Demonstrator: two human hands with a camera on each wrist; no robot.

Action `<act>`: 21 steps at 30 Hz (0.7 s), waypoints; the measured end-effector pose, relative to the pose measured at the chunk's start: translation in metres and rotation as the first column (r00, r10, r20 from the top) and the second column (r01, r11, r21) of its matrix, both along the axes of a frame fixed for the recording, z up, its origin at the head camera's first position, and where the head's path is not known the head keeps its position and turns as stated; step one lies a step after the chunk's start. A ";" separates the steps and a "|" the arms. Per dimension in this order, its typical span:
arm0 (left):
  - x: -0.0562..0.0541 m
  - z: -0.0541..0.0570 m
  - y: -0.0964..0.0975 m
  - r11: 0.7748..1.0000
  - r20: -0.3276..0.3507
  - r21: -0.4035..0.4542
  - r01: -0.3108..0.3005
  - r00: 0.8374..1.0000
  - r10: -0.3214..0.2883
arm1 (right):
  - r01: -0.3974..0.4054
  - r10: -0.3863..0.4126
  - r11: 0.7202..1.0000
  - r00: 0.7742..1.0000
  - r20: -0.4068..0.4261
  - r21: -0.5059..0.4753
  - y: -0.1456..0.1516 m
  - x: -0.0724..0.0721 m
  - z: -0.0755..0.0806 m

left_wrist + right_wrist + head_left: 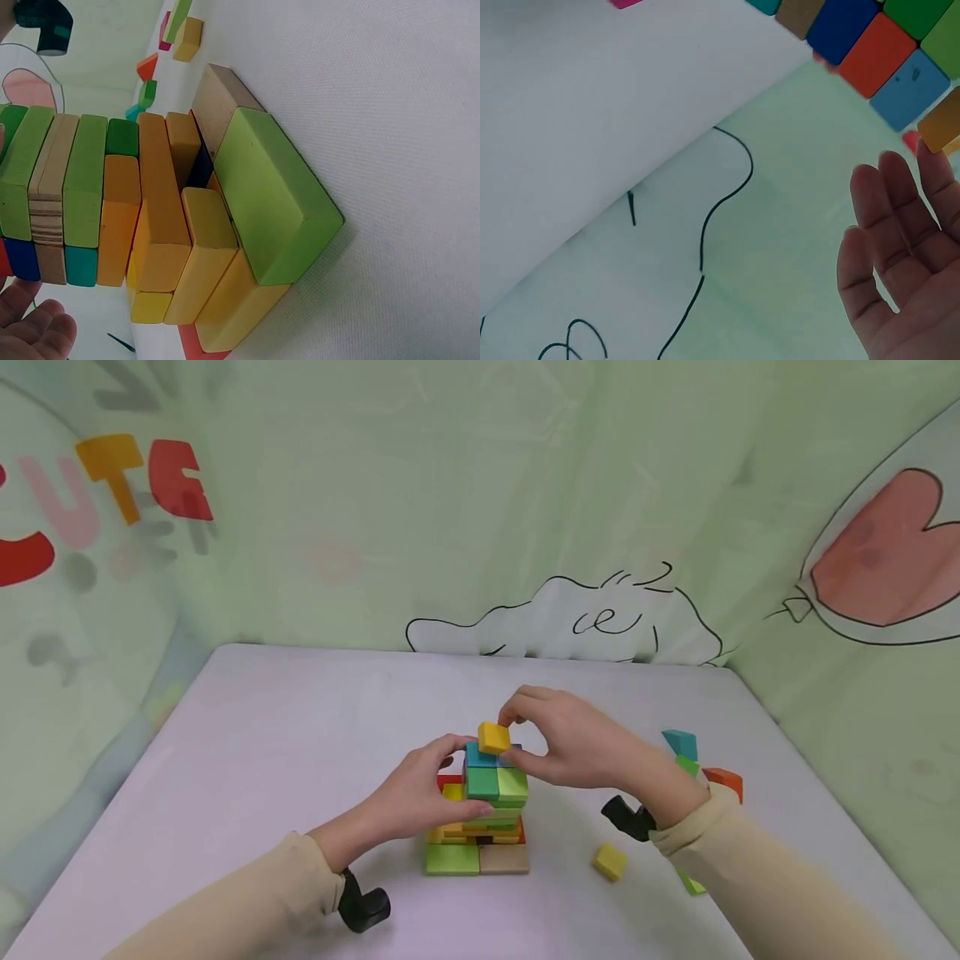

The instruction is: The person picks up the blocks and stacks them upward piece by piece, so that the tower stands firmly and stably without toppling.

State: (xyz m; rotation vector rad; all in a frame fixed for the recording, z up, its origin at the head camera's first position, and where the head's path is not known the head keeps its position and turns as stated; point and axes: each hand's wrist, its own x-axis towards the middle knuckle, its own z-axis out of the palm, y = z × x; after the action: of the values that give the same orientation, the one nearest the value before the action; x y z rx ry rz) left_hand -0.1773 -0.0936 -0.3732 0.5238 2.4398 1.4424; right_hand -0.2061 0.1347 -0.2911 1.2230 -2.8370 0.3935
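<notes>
A tower of coloured blocks (482, 782) stands on the table, on a light green block (277, 195) and a bare wooden block (225, 101). My left hand (416, 789) holds the tower's upper part from the left, thumb across the front and index finger up by the top. Over the tower's top, my right hand (573, 735) pinches a yellow block (493, 737) between thumb and fingers. That block overlaps the blue top layer in the head view. In the right wrist view, the other fingers of the right hand (907, 255) extend beside the tower.
Right of the tower lies a loose yellow block (611, 862). Farther right are a teal wedge (681, 743), a green block (687, 766), an orange-red wedge (725, 782) and a light green block (692, 883), partly hidden by the right forearm. Printed cloth walls surround the table (300, 718).
</notes>
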 end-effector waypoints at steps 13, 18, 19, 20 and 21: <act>0.001 0.003 0.000 1.000 -0.023 -0.014 0.012 1.000 -0.012 | -0.055 0.054 0.998 0.999 0.004 0.029 -0.012 -0.002 -0.001; 0.001 0.003 0.000 1.000 -0.016 -0.009 0.009 1.000 -0.009 | -0.065 0.065 0.998 0.998 -0.002 0.017 -0.012 -0.002 -0.002; 0.001 0.003 0.000 1.000 -0.014 -0.009 0.009 1.000 -0.009 | -0.065 0.065 0.998 0.998 0.002 0.016 -0.012 -0.002 -0.002; 0.001 0.003 0.000 1.000 -0.013 -0.009 0.008 1.000 -0.008 | -0.063 0.063 0.998 0.998 0.005 0.016 -0.012 -0.002 -0.002; 0.001 0.003 0.000 1.000 -0.012 -0.010 0.007 1.000 -0.007 | -0.062 0.062 0.998 0.998 0.009 0.017 -0.012 -0.001 -0.002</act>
State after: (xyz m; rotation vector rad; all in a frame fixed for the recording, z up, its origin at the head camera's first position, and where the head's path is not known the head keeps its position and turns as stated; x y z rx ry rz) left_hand -0.1761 -0.0936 -0.3706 0.5404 2.4510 1.4270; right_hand -0.2073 0.1224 -0.2928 1.3180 -2.8210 0.3772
